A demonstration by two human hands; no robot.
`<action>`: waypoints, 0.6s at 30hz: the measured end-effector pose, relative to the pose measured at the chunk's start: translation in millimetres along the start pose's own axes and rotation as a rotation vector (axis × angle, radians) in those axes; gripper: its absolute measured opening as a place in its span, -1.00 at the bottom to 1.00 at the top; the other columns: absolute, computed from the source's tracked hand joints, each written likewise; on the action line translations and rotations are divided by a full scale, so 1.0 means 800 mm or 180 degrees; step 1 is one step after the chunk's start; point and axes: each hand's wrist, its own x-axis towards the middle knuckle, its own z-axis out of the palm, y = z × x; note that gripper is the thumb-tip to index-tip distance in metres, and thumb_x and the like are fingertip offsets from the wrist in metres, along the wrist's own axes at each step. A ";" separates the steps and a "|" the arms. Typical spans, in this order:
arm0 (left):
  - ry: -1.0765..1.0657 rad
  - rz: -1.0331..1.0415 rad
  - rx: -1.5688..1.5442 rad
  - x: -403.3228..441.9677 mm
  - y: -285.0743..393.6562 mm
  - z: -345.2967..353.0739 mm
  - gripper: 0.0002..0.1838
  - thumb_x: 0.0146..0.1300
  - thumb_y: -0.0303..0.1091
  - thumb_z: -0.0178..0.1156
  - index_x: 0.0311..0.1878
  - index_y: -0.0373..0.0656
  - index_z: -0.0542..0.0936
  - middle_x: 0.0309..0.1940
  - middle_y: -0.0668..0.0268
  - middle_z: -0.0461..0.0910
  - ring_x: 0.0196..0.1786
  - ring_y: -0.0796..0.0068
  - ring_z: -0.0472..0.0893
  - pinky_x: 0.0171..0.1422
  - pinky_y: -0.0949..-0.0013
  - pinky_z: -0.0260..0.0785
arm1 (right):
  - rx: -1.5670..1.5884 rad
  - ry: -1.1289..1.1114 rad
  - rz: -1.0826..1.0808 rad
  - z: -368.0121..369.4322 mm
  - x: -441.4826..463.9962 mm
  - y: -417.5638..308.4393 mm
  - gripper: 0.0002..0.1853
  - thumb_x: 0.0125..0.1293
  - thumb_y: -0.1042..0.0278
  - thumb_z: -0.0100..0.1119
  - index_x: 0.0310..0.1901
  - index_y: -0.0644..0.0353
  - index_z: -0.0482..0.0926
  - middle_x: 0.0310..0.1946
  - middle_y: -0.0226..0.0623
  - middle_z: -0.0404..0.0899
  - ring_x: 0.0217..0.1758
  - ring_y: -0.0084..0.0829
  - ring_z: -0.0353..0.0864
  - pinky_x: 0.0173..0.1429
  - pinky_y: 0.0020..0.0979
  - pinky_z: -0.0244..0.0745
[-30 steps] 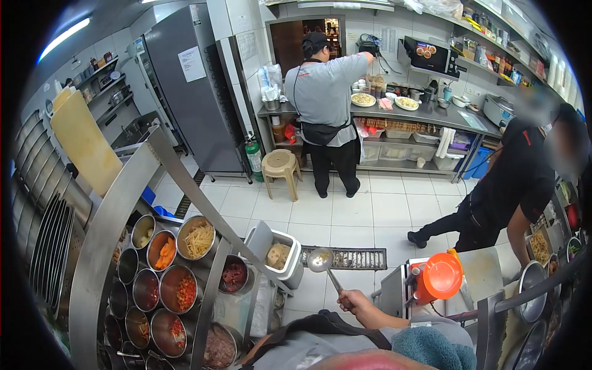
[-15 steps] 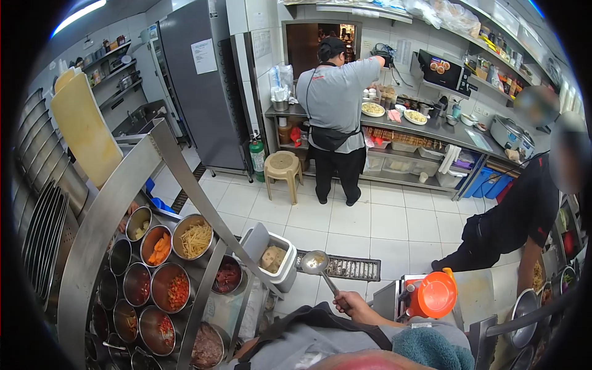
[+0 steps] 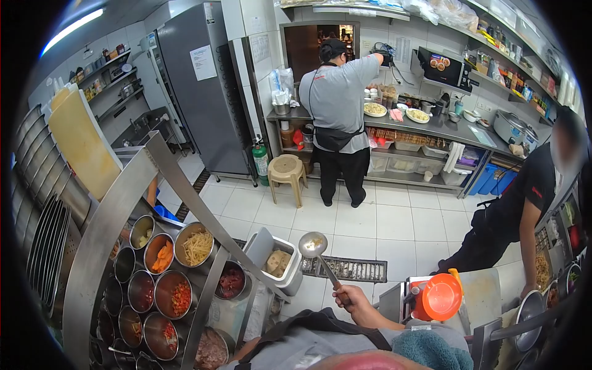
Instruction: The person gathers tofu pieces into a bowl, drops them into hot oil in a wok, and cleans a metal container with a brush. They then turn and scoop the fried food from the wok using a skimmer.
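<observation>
My right hand (image 3: 353,301) is closed around the brown handle of a metal ladle (image 3: 313,245). The ladle's round bowl points away from me over the floor and has small food bits in it. A small part of my left arm (image 3: 248,349) shows at the bottom, beside a pot of raw minced meat (image 3: 211,348); the left hand itself is hidden. To the right of my right hand stands an orange container (image 3: 442,297). Left of the ladle, a white lidded bin (image 3: 290,271) stands open with a pale brown lump inside.
A metal rack (image 3: 179,179) rises at my left, with pots of shredded yellow food (image 3: 195,248), carrots (image 3: 163,256) and diced red pieces (image 3: 179,299). A person in grey (image 3: 336,92) works at the back counter. Another in black (image 3: 524,203) leans at the right. A stool (image 3: 287,176) stands behind.
The view has shifted slightly, so most things sit a little lower. The ladle is still in my right hand. The person at the right has straightened a little, and their arm shows more.
</observation>
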 end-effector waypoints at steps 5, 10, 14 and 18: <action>0.0001 -0.0026 -0.0003 0.004 0.006 -0.008 -0.53 0.06 -0.19 0.21 0.00 -0.29 0.56 -0.05 0.02 0.59 0.00 0.20 0.59 0.03 0.23 0.41 | 0.0315 -0.0250 -0.0445 0.023 -0.053 0.008 -0.64 0.01 0.48 0.05 -0.09 0.35 0.41 -0.50 -0.20 0.47 -0.61 -0.37 0.44 -0.51 -0.41 0.37; -0.0029 -0.0041 0.0033 0.008 0.012 -0.009 -0.54 0.06 -0.19 0.21 0.00 -0.29 0.56 -0.05 0.02 0.59 -0.01 0.20 0.60 0.03 0.23 0.41 | 0.0234 0.0166 0.0104 0.020 -0.012 -0.011 -0.83 0.10 0.47 0.13 -0.25 0.25 0.43 -0.57 -0.28 0.46 -0.63 -0.42 0.46 -0.59 -0.44 0.37; -0.0040 0.0028 0.0038 0.013 0.020 -0.005 -0.54 0.07 -0.19 0.21 0.00 -0.29 0.56 -0.05 0.02 0.59 -0.01 0.21 0.60 0.02 0.23 0.41 | 0.0102 0.0320 0.0000 0.014 0.041 -0.009 -0.82 0.11 0.43 0.21 -0.30 0.25 0.43 -0.59 -0.29 0.46 -0.64 -0.42 0.45 -0.61 -0.44 0.33; -0.0051 0.0125 -0.0021 0.019 0.030 0.004 -0.54 0.07 -0.19 0.21 -0.01 -0.29 0.56 -0.05 0.02 0.59 -0.01 0.21 0.60 0.02 0.23 0.41 | -0.0284 0.0367 0.0289 0.010 0.025 0.025 -0.80 0.12 0.39 0.27 -0.37 0.28 0.44 -0.61 -0.27 0.46 -0.65 -0.41 0.46 -0.62 -0.42 0.32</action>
